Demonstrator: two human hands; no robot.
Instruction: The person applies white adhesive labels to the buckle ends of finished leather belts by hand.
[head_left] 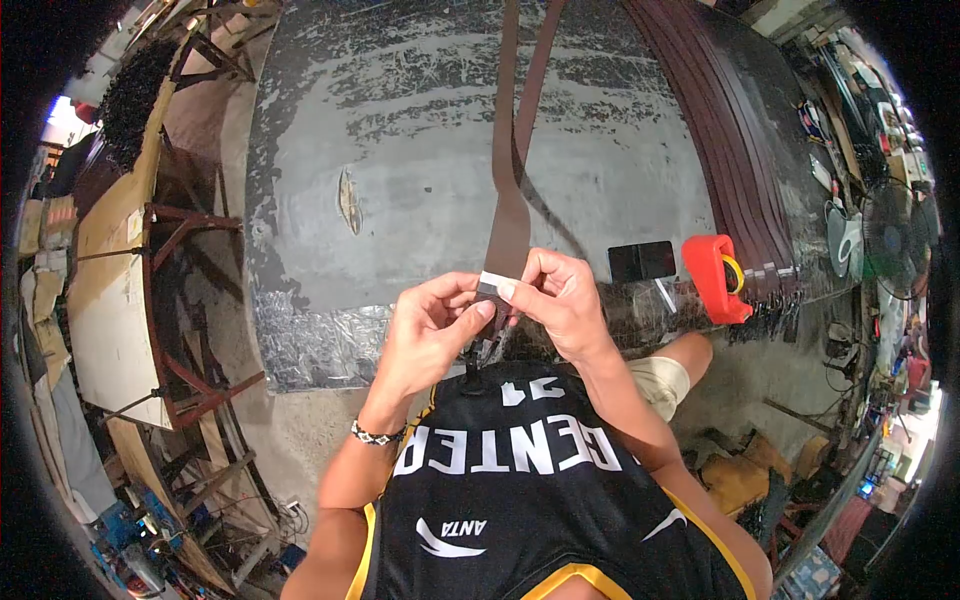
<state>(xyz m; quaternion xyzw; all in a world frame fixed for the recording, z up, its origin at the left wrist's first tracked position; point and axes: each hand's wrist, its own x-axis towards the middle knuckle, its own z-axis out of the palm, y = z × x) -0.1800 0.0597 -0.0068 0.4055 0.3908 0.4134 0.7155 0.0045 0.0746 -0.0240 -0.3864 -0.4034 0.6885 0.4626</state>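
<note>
A long brown strap (508,225) runs down the table toward me, and its near end is between my hands. Across that end lies a short white strip (494,281), which looks like tape. My left hand (432,325) pinches the strap from the left, thumb and fingers closed on it. On the other side my right hand (562,302) grips the same end, its thumb on the white strip. Dark material hangs just below my fingertips; I cannot make out what it is.
A worn grey table (400,200) spreads ahead of me. Many brown straps (725,150) lie along its right side. Near them are a red tape dispenser (712,280) and a black phone-like object (642,261). A fan (893,238) stands far right, a board on a frame (110,290) left.
</note>
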